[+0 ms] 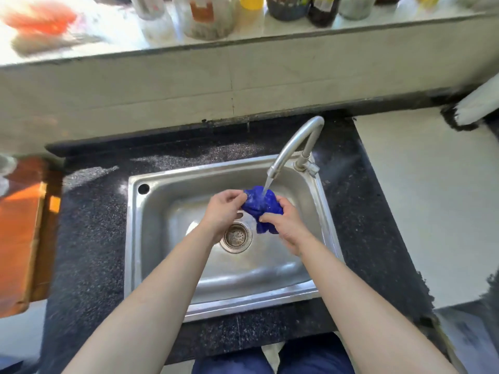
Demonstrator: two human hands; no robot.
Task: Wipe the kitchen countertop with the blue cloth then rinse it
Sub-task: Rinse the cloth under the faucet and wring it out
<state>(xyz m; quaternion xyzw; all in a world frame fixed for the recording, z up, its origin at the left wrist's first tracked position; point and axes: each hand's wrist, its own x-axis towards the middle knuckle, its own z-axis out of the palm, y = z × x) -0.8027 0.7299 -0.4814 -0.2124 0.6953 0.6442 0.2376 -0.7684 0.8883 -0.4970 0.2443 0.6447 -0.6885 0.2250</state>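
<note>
The blue cloth [260, 207] is bunched up and wet, held over the steel sink [162, 238] under a stream of water from the curved tap [295, 143]. My left hand [224, 211] pinches the cloth's left end. My right hand [286, 225] grips its right and lower part, with a tail of cloth hanging below the fingers. The drain strainer [236, 237] lies just below my hands. Dark speckled countertop [89, 238] surrounds the sink.
A raised ledge [243, 33] behind the sink carries several jars and bottles. An orange-brown wooden board [19, 233] lies at the left counter edge. A pale floor [432, 198] shows to the right of the counter.
</note>
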